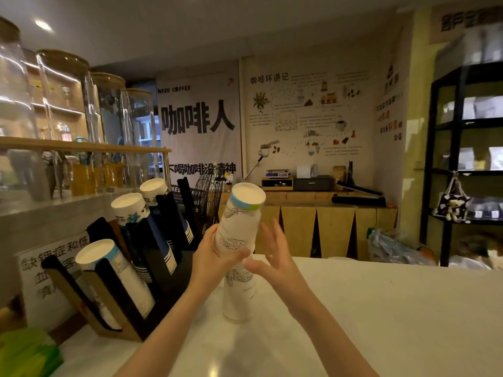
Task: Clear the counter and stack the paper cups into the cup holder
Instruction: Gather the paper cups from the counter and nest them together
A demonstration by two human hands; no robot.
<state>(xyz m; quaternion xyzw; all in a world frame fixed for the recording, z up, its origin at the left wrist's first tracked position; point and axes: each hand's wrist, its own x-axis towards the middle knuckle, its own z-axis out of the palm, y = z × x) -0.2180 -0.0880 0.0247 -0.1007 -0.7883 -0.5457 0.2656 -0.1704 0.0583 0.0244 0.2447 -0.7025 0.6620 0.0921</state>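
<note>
A tall stack of white paper cups [241, 221], upside down with a blue-green band near its top, stands on the white counter [381, 308] at the centre. My left hand [215, 254] is wrapped around the stack's middle. My right hand [272, 254] is just to the right of it, fingers spread, close to the cups but holding nothing. To the left stands a black and wood cup holder [163, 281] with slanted slots. Its slots hold a white cup stack [114, 278] in front and two dark blue stacks [141, 221] behind.
Large glass jars [62, 104] stand on a wooden shelf at the upper left. A printed sign [51, 273] leans behind the holder. A green item [24, 352] lies at the bottom left corner. A black wire fan [208, 197] stands behind the holder. Black shelving [462, 159] rises at right.
</note>
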